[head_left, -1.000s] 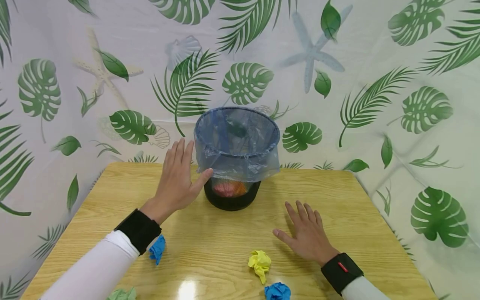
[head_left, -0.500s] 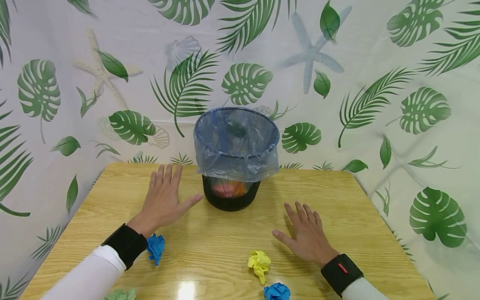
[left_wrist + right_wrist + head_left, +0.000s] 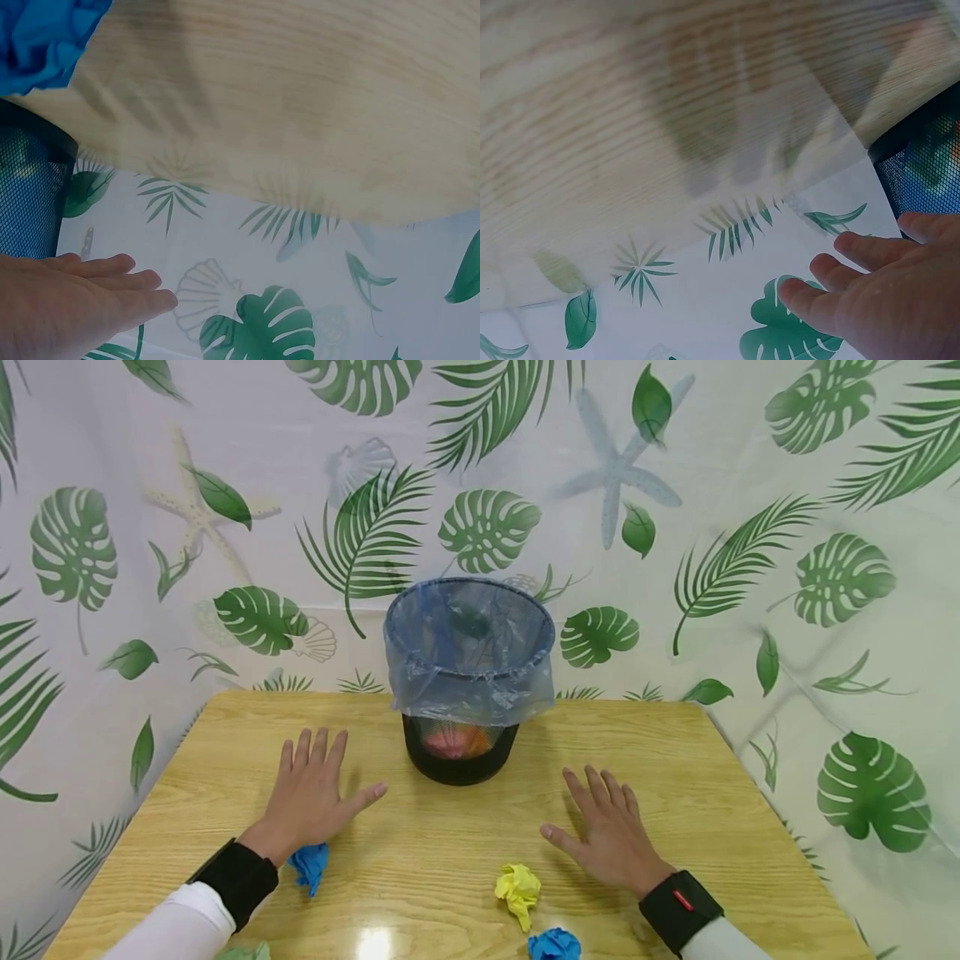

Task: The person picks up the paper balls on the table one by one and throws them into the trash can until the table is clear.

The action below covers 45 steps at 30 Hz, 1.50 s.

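Mesh bin (image 3: 457, 766) sits well back on the table (image 3: 431, 839), bag (image 3: 472, 700) folded down around it, probably so it won't slip; left hand (image 3: 311, 795) and right hand (image 3: 609, 837) spread, holding nothing, yellow paper (image 3: 517, 893) nearby.

Person wears white left sleeve (image 3: 176, 927) and white right sleeve (image 3: 723, 941), broad black left wristband (image 3: 234, 883), and matching right wristband (image 3: 675, 920) bearing a small, oblong red tag (image 3: 682, 901).
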Available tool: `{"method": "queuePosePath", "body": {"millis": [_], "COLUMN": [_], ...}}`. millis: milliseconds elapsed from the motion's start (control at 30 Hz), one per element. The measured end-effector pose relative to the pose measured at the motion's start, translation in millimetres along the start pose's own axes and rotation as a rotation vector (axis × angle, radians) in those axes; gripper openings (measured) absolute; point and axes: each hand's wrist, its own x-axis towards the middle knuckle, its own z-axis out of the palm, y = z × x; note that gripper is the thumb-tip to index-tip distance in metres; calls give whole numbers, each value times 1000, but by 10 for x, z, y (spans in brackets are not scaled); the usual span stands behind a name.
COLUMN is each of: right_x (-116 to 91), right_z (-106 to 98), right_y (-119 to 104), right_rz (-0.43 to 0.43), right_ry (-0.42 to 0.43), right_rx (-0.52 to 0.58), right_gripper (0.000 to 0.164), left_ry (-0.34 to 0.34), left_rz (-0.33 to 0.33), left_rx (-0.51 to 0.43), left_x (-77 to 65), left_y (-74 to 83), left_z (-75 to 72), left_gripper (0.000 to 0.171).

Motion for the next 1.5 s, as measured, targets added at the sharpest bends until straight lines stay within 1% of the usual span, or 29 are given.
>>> {"method": "queuePosePath", "body": {"millis": [267,433,567,733,867,967,1067,1167,1267,1367,1500], "right_x": [-9,-18,-25,-33,-39,-38,-29,-18,-13,-19,-19], "right_z": [-2,14,26,-1,-54,-83,-79,-53,-32,-20,-22], "right_y": [-39,-103,-212,-403,-565,-668,-726,-739,-730,-723,-700], "right_rz": [-8,-18,-23,-38,-74,-105,-159,-208,-219,-210,-226], "right_ry": [-8,-37,-75,-161,-286,-381,-429,-450,-476,-487,-460], "right_rx": [2,17,43,91,130,133,110,122,160,188,213], "right_gripper": [88,87,86,86,87,86,80,67,54,44,34], "left_ry": [4,-2,-17,-21,-18,-17,-17,-17,-14,-11,-8], "left_rz": [-4,-2,-8,-9,-8,-10,-9,-8,-6,-4,0], "left_rx": [-5,3,13,24,27,27,28,33,39,44,53], "left_x": [-65,-77,-93,-106,-110,-118,-125,-124,-120,-119,-121], "left_y": [-57,-65,-73,-82,-83,-86,-87,-91,-95,-90,-84], "left_z": [80,73,65,67,73,80,91,103,107,107,117], "left_gripper": [102,103,103,103,103,103,103,104,104,104,104]}}
